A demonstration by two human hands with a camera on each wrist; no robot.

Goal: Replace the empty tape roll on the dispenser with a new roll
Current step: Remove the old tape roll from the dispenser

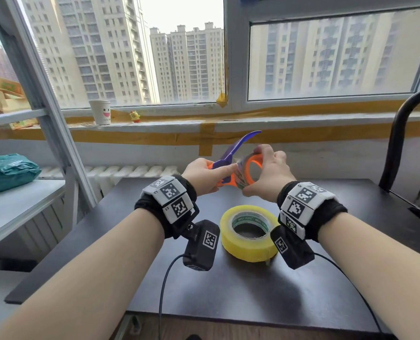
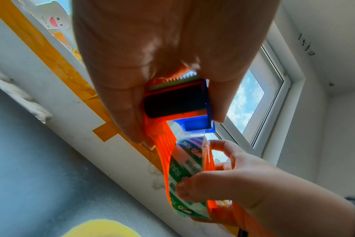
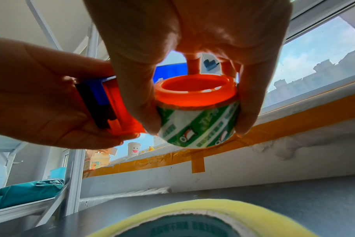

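My left hand (image 1: 222,176) grips the orange and blue tape dispenser (image 1: 222,184) in the air above the black table (image 1: 253,290), with its blue flap (image 1: 236,146) swung up. The empty roll (image 1: 242,174), a thin core printed green and white, sits around the dispenser's orange hub (image 1: 258,159). My right hand (image 1: 253,170) pinches that core (image 3: 198,126) between thumb and fingers, and the hub's rim (image 3: 194,81) sticks out past one edge of it. The serrated blade and black roller (image 2: 176,102) show under my left palm. A full yellow roll (image 1: 228,231) lies flat on the table below my wrists.
A paper cup (image 1: 101,111) and a small yellow figurine (image 1: 135,116) stand on the taped windowsill. A metal shelf at the left holds a teal package (image 1: 7,170). A black curved tube frame (image 1: 400,133) rises at the table's right edge. Camera cables hang from both wrists.
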